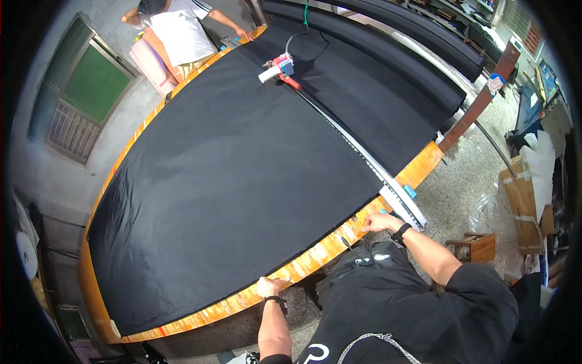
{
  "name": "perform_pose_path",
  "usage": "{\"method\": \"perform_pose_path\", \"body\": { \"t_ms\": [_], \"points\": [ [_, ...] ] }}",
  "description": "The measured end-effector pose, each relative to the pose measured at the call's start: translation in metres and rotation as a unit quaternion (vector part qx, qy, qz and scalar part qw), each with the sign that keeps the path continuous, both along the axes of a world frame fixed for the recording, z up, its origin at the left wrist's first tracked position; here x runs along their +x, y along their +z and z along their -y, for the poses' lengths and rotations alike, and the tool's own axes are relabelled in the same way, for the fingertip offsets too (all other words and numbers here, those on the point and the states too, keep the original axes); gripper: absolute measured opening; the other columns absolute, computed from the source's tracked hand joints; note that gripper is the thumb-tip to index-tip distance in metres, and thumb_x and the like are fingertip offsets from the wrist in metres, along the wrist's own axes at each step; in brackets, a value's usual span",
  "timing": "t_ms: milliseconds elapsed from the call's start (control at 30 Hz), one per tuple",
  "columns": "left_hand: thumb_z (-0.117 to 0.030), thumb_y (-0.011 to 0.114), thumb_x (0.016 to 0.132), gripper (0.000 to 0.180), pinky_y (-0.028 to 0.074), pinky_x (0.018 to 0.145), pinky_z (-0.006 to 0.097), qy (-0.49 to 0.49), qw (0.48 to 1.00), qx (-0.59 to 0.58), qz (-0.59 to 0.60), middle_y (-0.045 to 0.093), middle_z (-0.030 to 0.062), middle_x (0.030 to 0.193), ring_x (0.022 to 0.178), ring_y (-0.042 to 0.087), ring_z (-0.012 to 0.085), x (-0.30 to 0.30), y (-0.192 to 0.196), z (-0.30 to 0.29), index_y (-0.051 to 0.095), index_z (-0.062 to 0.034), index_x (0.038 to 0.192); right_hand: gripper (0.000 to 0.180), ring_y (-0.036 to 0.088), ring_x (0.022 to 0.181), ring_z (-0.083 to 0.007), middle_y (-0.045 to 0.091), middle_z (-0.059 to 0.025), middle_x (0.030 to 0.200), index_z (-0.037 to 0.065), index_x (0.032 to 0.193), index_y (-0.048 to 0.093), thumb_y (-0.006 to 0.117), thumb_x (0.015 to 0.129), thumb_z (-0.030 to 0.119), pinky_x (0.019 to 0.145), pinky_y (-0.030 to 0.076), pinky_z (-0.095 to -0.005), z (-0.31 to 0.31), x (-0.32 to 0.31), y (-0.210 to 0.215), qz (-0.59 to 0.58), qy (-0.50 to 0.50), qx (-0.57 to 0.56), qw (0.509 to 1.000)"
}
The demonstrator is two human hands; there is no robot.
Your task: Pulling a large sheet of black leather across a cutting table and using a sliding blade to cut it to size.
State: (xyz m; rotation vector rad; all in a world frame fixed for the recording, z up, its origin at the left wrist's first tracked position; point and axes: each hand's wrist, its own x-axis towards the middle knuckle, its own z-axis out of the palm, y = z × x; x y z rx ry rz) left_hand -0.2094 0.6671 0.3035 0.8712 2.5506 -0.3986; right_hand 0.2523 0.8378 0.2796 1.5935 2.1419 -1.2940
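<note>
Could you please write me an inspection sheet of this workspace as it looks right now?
Surface: long wooden table, orange worn edge.
Job's things: black cloth spread flat over the table; cutting rail across it with a red cutter.
Clutter: nothing seen on the cloth.
Grippers: left hand and right hand at the near table edge by the cloth's hem; grip unclear.
Cables: cord running from the cutter.
Surroundings: another person at the far end; cardboard boxes; window.

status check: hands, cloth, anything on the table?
Left hand and right hand grip the near edge of the black cloth. Cutter sits on its rail far side.
</note>
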Motion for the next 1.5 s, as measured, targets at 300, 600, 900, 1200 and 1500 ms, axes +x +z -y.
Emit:
{"method": "perform_pose_path", "body": {
  "t_ms": [300,600,900,1200,1500],
  "points": [
    [-0.063,0.094,0.044,0.079,0.059,0.081,0.033,-0.012,0.997,-0.07,-0.007,0.076,0.0092,0.102,0.095,0.074,0.0217,-0.003,0.002,-0.008,0.077,-0.0065,0.098,0.051,0.069,0.091,-0.0364,0.073,-0.018,0.095,0.006,0.098,0.074,0.067,0.086,0.055,0.079,0.053,-0.0466,0.008,-0.018,-0.007,0.06,0.068,-0.009,0.996],
    [-0.065,0.092,0.045,0.081,0.058,0.08,0.036,-0.016,0.999,-0.037,0.002,0.076,0.012,0.099,0.093,0.074,0.0245,0.001,0.007,-0.004,0.076,-0.0027,0.095,0.057,0.069,0.09,-0.0387,0.072,-0.0201,0.091,0.003,0.098,0.073,0.066,0.087,0.058,0.076,0.052,-0.0472,0.001,-0.018,-0.009,0.077,0.114,-0.016,0.99],
    [-0.064,0.093,0.044,0.082,0.058,0.079,0.035,0.003,0.999,-0.032,0.009,0.076,0.0124,0.098,0.091,0.074,0.0241,-0.005,0.002,-0.002,0.076,-0.0016,0.094,0.058,0.068,0.09,-0.0335,0.073,-0.0173,0.094,0.002,0.099,0.073,0.065,0.088,0.059,0.076,0.051,-0.0444,-0.007,-0.023,0.004,0.08,0.098,-0.073,0.989],
    [-0.063,0.094,0.044,0.082,0.058,0.079,0.035,0.008,0.999,-0.045,0.011,0.076,0.0134,0.099,0.093,0.074,0.0244,0.001,0.009,-0.006,0.075,-0.0011,0.094,0.065,0.068,0.091,-0.0342,0.072,-0.02,0.094,-0.005,0.097,0.071,0.063,0.089,0.059,0.079,0.051,-0.0446,-0.015,-0.021,-0.012,0.077,0.103,-0.084,0.988],
    [-0.063,0.094,0.043,0.083,0.058,0.08,0.035,0.007,0.999,-0.033,0.0,0.076,0.0131,0.1,0.095,0.074,0.0239,-0.003,0.003,-0.002,0.075,-0.0016,0.096,0.067,0.068,0.092,-0.0338,0.072,-0.0223,0.098,-0.006,0.102,0.07,0.06,0.092,0.059,0.081,0.051,-0.044,-0.015,-0.017,-0.009,0.075,0.108,-0.102,0.986]
  ]
}}
